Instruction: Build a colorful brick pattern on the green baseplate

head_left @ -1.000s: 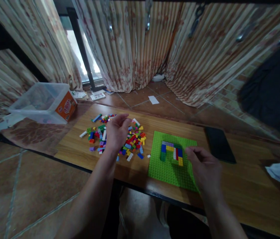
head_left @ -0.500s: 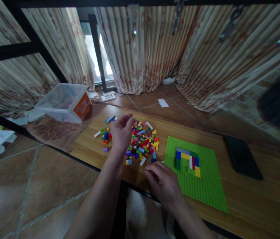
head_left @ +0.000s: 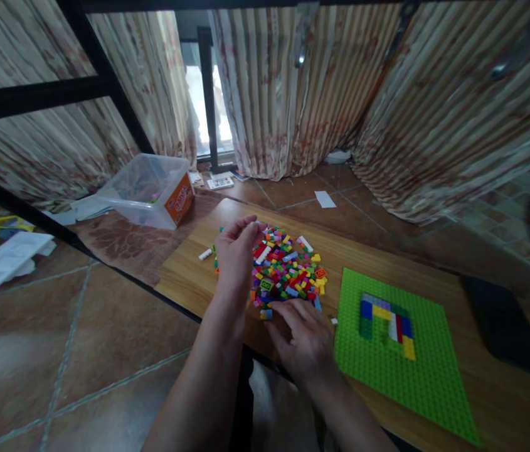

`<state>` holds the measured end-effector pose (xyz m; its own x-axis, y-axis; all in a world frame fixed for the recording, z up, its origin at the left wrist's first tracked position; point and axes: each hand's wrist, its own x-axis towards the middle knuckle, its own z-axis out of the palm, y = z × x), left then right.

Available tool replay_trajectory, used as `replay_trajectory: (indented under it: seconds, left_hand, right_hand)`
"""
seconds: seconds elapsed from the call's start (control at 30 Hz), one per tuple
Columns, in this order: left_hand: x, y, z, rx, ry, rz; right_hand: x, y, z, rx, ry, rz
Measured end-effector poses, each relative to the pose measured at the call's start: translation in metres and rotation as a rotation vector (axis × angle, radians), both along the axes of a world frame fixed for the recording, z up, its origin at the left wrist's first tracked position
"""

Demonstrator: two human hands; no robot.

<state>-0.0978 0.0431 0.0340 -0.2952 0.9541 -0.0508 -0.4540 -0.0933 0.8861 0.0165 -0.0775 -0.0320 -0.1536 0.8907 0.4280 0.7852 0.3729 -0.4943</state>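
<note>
A heap of mixed toy building bricks (head_left: 293, 270) lies on the wooden table (head_left: 184, 270). Over the heap's left side is my left hand (head_left: 239, 248), thumb and fingertips drawn together in a pinch; whatever is between them is too small to make out. My right hand (head_left: 305, 336) reaches to the heap's near edge, palm down, thumb and forefinger apart beside a small yellow and blue brick (head_left: 266, 314). Right of it lies a green baseplate (head_left: 406, 389), bearing an angular outline of blue, yellow, white, red, green and grey bricks (head_left: 382, 312).
A dark phone-like slab (head_left: 504, 326) lies on the table right of the baseplate. A clear plastic bin (head_left: 147, 188) with an orange label stands beyond the table's left end. Black metal bars (head_left: 34, 91) cross the upper left, before striped curtains (head_left: 265, 94).
The view has turned left, shifting the scene rightward. My right hand has moved forward to the heap's near edge, its thumb and forefinger parting. My left hand stays over the heap, still pinched.
</note>
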Motion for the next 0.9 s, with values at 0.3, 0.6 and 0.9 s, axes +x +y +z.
replay_trajectory:
  seconds: [0.3, 0.6, 0.9]
  left_hand:
    - [-0.007, 0.0, 0.0, -0.002, -0.017, -0.015]
    - [-0.012, 0.001, -0.002, -0.002, -0.019, 0.0]
    - [-0.011, 0.002, -0.001, -0.03, -0.003, -0.004]
  right_hand:
    - [-0.004, 0.005, -0.003, 0.044, -0.076, -0.005]
    - [0.002, 0.005, -0.004, 0.028, -0.044, -0.038]
    - [0.017, 0.007, 0.011, 0.023, -0.035, -0.078]
